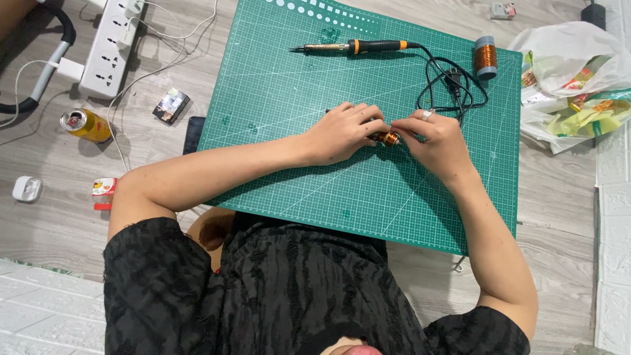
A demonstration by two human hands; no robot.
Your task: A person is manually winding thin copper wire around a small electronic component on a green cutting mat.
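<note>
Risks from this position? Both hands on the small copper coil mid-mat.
1. The soldering iron lies bare on the cutting mat, no stand; if hot, it might scorch the mat.
2. Its cord loops just beyond the right hand; a snag could drag the iron.
3. The small copper coil is pinched between both hands, left hand included; a slip may loosen it.

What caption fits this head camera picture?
Both hands hold a small copper coil over a green mat.
</note>
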